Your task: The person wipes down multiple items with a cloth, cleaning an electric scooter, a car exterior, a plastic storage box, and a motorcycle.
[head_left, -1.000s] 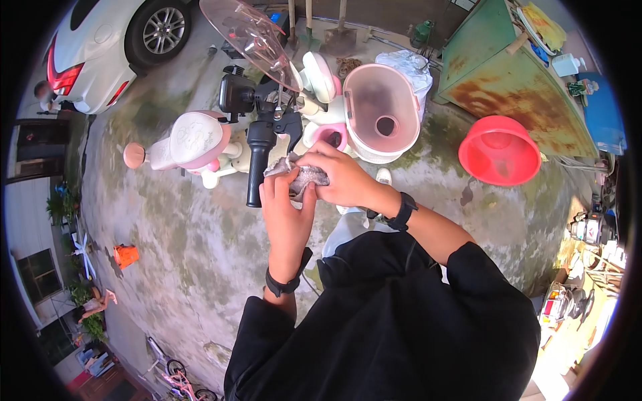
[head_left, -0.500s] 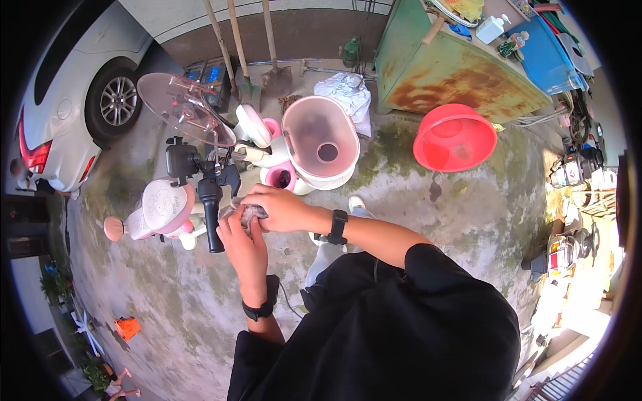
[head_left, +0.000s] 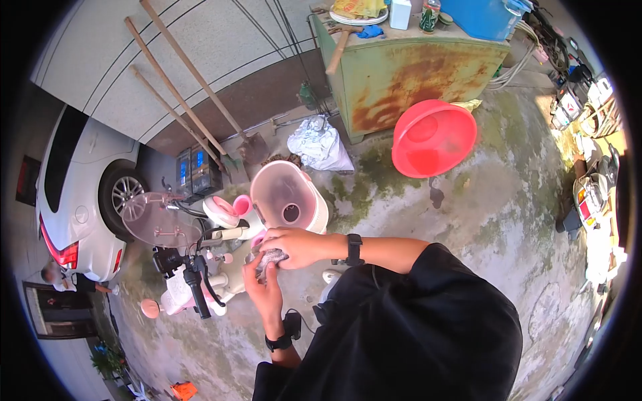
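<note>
A crumpled greyish cloth [head_left: 273, 257] is held between both hands. My left hand [head_left: 265, 289] grips it from below, fingers bent round its near left edge. My right hand [head_left: 294, 247] closes on it from above and the right. Just beyond the hands is the pink basket [head_left: 284, 194] of a pink and white scooter, with a round hole in its floor. The black handlebar grip [head_left: 198, 294] lies to the left of my left hand, apart from it. Part of the cloth is hidden by the fingers.
A red basin [head_left: 435, 139] stands on the concrete floor beside a rusty green cabinet [head_left: 414, 73]. Long-handled shovels [head_left: 254, 147] lean on the wall near a white bag [head_left: 319, 144]. A white car [head_left: 87, 194] and a person [head_left: 59, 277] are at the left.
The view has turned, so the basin, cabinet and car sit differently in it. Both hands still hold the cloth, now farther from the handlebar grip and nearer the basket.
</note>
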{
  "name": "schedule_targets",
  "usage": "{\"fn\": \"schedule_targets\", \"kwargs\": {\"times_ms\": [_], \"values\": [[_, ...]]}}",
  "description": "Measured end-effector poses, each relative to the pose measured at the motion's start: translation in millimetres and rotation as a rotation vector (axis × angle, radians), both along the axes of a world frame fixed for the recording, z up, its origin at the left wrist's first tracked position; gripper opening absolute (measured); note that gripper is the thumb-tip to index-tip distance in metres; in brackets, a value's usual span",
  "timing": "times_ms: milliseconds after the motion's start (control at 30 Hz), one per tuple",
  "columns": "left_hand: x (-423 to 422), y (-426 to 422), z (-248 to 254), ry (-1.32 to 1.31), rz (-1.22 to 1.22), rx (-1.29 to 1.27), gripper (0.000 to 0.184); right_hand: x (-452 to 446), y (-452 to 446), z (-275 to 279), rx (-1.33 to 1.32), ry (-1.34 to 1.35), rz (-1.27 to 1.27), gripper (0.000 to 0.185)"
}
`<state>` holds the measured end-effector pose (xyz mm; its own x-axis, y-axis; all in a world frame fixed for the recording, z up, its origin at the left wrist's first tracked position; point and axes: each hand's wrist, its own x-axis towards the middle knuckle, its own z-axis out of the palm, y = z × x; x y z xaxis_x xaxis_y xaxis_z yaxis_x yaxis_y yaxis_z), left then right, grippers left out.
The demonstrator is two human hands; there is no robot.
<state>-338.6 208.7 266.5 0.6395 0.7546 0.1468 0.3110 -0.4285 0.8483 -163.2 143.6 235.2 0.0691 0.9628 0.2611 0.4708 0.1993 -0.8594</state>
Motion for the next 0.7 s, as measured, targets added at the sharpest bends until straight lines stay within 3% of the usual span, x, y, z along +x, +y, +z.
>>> {"fn": "schedule_targets", "kwargs": {"times_ms": [67, 133, 200, 300, 433, 533, 667, 700], "values": [[47, -28, -17, -0.046, -0.048, -0.094, 0.026, 49, -53, 2, 0.047, 0.065, -0.006, 0.063], [105, -70, -13, -0.179, -0.181, -0.162, 0.026, 96, -111, 4, 0.068, 0.171, -0.042, 0.081], [158, -112, -33, -0.287, -0.261, -0.379, 0.024, 135, -168, -2, 0.058, 0.254, -0.114, 0.082], [234, -167, -48, -0.266, -0.493, -0.487, 0.019, 186, -249, -11, -0.059, 0.536, -0.269, 0.074], [337, -242, -39, -0.143, -0.746, -0.622, 0.022, 249, -348, -19, -0.057, 0.488, -0.592, 0.064], [418, -293, -33, -0.127, -0.952, -0.445, 0.024, 294, -412, -27, -0.006, 0.437, -0.849, 0.064], [520, -370, -32, -0.104, -1.038, -0.324, 0.036, 362, -490, -32, 0.041, 0.234, -1.161, 0.057], [546, -387, -37, -0.015, -1.077, -0.388, 0.046, 383, -510, -30, 0.071, 0.203, -1.193, 0.052]]}}
